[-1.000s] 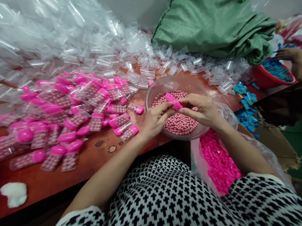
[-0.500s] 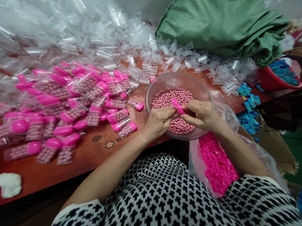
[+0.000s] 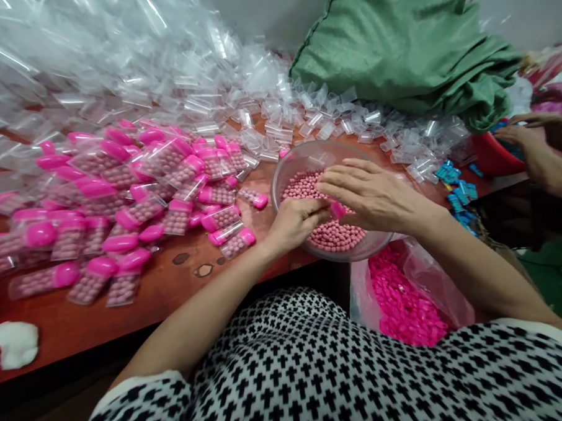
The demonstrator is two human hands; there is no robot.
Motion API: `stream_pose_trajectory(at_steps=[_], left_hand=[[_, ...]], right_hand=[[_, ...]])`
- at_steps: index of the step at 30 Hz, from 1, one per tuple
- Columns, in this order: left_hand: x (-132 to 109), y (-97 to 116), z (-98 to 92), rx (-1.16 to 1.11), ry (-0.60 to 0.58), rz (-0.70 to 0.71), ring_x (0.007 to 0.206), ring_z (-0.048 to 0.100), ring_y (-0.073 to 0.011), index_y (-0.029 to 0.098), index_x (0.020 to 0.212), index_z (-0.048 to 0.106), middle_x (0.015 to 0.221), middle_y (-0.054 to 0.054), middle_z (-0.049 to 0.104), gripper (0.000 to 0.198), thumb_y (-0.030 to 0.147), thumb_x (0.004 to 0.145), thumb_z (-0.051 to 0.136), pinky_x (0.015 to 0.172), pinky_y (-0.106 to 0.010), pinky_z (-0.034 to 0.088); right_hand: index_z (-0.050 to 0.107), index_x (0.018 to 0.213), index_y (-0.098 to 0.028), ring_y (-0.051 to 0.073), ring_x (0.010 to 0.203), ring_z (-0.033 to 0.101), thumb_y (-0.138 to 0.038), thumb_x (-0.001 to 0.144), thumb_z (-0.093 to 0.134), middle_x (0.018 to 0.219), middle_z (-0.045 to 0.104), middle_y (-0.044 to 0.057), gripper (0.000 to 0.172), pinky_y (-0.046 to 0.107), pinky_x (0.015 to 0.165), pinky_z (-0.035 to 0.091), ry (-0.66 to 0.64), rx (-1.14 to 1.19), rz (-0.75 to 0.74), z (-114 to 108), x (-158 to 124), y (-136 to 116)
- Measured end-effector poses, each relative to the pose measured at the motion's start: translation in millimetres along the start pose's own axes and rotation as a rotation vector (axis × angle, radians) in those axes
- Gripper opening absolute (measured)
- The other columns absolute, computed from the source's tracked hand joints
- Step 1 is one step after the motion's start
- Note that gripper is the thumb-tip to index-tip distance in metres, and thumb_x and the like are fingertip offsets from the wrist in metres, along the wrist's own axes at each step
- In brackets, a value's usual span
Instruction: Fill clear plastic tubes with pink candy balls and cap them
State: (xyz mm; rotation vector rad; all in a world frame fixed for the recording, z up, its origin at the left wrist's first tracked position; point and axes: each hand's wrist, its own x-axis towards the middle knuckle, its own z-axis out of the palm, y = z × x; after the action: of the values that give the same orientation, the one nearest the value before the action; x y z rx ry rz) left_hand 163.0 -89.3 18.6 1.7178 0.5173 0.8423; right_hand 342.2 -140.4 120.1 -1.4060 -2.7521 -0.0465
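Over the bowl, my left hand (image 3: 294, 225) is closed in a pinch on a pink cap (image 3: 337, 209). Only a small part of the cap shows, and whether a clear tube is joined to it cannot be seen. My right hand (image 3: 376, 195) is open, its fingers stretched out flat across the cap's far side, the palm close to or touching it. Beneath both hands stands a clear plastic bowl (image 3: 276, 195) holding many small pink beads (image 3: 335, 238). A bag of loose pink caps (image 3: 406, 307) hangs below the table's edge, under my right forearm.
Bead-filled clear containers with pink caps (image 3: 132, 217) lie heaped at left. Empty clear plastic tubes (image 3: 172, 72) pile behind them. A green sack (image 3: 395, 50) lies at the back. At right, another person's hands (image 3: 534, 140) reach over a red tub (image 3: 488, 155), near blue pieces (image 3: 460, 193).
My right hand has gone from a pinch to flat, outstretched fingers over the cap. My left hand stays nearly in place. Another person's hands have come in at the red tub.
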Motion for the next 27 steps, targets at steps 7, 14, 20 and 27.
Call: stream_pose_trajectory(at_steps=[7, 14, 20, 27], left_hand=[[4, -9, -4.9, -0.253, 0.147, -0.072, 0.081, 0.063, -0.0181, 0.017, 0.098, 0.070, 0.088, -0.005, 0.070, 0.025, 0.034, 0.082, 0.063, 0.072, -0.027, 0.050], [6, -6, -4.2, -0.314, 0.234, -0.079, 0.085, 0.062, -0.0176, 0.016, 0.092, 0.068, 0.088, -0.005, 0.069, 0.018, 0.028, 0.080, 0.062, 0.078, -0.028, 0.050], [5, -5, -5.0, -0.352, 0.253, -0.099, 0.079, 0.062, -0.0163, 0.015, 0.093, 0.067, 0.084, -0.004, 0.068, 0.020, 0.029, 0.078, 0.065, 0.074, -0.028, 0.050], [-17, 14, -90.4, -0.177, 0.575, -0.083, 0.077, 0.066, -0.0170, 0.019, 0.103, 0.070, 0.088, -0.003, 0.073, 0.032, 0.042, 0.081, 0.068, 0.074, -0.033, 0.054]], right_hand=[[0.038, 0.143, -0.014, 0.031, 0.116, 0.057, -0.044, 0.088, 0.059, 0.125, 0.059, 0.019, 0.066, 0.048, 0.097, 0.051, 0.305, -0.004, 0.181, 42, -6, -9], [0.035, 0.144, -0.009, 0.036, 0.115, 0.056, -0.049, 0.086, 0.054, 0.125, 0.058, 0.023, 0.074, 0.053, 0.097, 0.048, 0.443, -0.063, 0.290, 78, 10, -21], [0.040, 0.142, -0.013, 0.034, 0.110, 0.059, -0.051, 0.084, 0.057, 0.121, 0.062, 0.021, 0.072, 0.050, 0.095, 0.049, 0.457, -0.064, 0.234, 74, 15, -18], [0.052, 0.134, -0.016, 0.027, 0.116, 0.059, -0.049, 0.086, 0.059, 0.130, 0.062, 0.015, 0.058, 0.041, 0.095, 0.047, 0.205, 0.241, 0.136, 29, 90, 31]])
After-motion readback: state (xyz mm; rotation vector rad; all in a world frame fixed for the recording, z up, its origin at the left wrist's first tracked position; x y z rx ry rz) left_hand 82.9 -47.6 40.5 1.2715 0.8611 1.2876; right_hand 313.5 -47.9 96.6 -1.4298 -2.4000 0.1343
